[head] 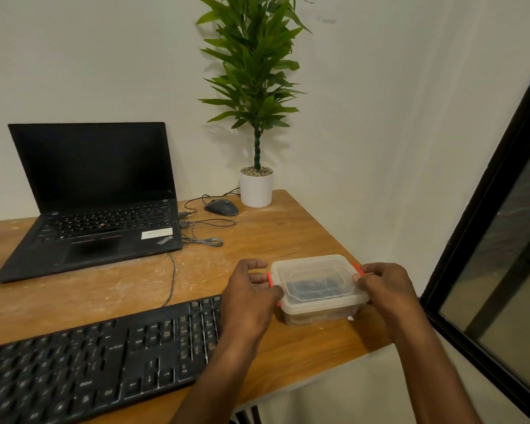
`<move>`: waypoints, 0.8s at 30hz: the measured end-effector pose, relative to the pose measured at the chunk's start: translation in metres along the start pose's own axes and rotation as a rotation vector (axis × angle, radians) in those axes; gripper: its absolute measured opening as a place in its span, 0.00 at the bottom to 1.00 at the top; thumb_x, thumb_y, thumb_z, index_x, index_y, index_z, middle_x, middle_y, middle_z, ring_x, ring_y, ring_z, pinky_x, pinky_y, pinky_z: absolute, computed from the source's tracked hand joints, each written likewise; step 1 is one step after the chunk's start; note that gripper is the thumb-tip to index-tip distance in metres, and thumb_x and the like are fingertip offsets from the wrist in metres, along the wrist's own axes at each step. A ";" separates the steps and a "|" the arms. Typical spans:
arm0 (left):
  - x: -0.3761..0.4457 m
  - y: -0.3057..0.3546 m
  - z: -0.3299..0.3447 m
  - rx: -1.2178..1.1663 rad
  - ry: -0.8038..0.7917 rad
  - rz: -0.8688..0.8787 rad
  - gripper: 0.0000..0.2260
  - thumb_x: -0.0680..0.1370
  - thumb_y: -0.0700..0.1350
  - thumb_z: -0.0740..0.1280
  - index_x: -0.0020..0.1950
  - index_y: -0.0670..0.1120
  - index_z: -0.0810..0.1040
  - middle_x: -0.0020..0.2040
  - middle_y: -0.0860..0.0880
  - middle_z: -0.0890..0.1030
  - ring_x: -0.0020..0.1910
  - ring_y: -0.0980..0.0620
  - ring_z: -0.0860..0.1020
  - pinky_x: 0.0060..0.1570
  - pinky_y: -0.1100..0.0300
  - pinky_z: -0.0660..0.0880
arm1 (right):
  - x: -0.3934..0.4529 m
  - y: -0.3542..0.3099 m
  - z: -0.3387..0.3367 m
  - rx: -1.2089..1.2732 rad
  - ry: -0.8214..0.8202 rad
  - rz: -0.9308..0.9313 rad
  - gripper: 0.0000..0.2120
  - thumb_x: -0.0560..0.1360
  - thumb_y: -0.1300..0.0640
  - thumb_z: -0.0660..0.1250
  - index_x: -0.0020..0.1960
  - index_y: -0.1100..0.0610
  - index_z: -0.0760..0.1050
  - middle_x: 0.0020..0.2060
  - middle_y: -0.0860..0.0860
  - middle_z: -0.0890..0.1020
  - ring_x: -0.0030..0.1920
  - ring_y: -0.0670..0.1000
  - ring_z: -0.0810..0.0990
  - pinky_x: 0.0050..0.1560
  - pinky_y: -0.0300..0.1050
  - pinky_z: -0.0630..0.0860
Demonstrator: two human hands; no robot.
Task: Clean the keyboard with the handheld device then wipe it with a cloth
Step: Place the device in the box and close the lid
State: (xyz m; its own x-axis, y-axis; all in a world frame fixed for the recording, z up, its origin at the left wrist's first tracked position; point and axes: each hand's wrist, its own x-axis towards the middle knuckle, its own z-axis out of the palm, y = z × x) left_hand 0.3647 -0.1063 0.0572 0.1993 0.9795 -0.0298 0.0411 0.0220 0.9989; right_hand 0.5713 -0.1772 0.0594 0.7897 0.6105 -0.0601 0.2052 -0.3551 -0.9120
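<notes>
Dim, soft light; warped edges

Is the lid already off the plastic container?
No, the clear lid sits on the container, with the left hand and right hand at its orange clips.

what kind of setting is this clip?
Likely a home or small office desk: an open laptop with a wired mouse, an external keyboard on a wooden table, and a potted plant in the corner.

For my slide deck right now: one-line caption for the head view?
Both hands, left and right, grip the orange clips of a lidded clear container beside the black keyboard.
</notes>
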 end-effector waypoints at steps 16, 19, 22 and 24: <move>-0.016 -0.010 0.005 0.293 0.109 0.246 0.14 0.75 0.45 0.74 0.56 0.59 0.76 0.49 0.63 0.81 0.45 0.68 0.80 0.45 0.61 0.81 | -0.036 -0.011 0.012 -0.512 0.269 -0.250 0.12 0.80 0.59 0.66 0.62 0.58 0.82 0.54 0.55 0.85 0.50 0.57 0.83 0.45 0.44 0.75; -0.015 -0.016 0.006 0.233 0.121 0.231 0.14 0.75 0.44 0.75 0.55 0.60 0.77 0.50 0.62 0.81 0.44 0.66 0.81 0.41 0.60 0.82 | -0.034 -0.014 0.015 -0.488 0.223 -0.254 0.12 0.80 0.60 0.67 0.63 0.59 0.81 0.56 0.56 0.84 0.52 0.58 0.83 0.50 0.50 0.81; -0.002 -0.014 0.006 0.214 0.123 0.250 0.15 0.75 0.42 0.76 0.54 0.59 0.77 0.50 0.61 0.81 0.43 0.63 0.82 0.36 0.68 0.79 | -0.023 -0.022 0.021 -0.448 0.190 -0.261 0.12 0.80 0.61 0.67 0.63 0.60 0.80 0.56 0.57 0.84 0.51 0.58 0.83 0.51 0.52 0.82; 0.012 -0.011 0.008 0.233 0.129 0.263 0.15 0.75 0.43 0.76 0.55 0.57 0.77 0.51 0.61 0.81 0.44 0.64 0.81 0.38 0.69 0.78 | -0.010 -0.028 0.028 -0.439 0.180 -0.271 0.11 0.81 0.61 0.66 0.62 0.61 0.80 0.56 0.57 0.84 0.52 0.58 0.83 0.51 0.51 0.81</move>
State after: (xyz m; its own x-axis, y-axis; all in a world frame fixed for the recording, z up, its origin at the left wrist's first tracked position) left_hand 0.3742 -0.0962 0.0455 0.1084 0.9632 0.2459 0.2297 -0.2649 0.9365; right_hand 0.5416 -0.1538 0.0746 0.7534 0.6042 0.2595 0.6071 -0.4875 -0.6276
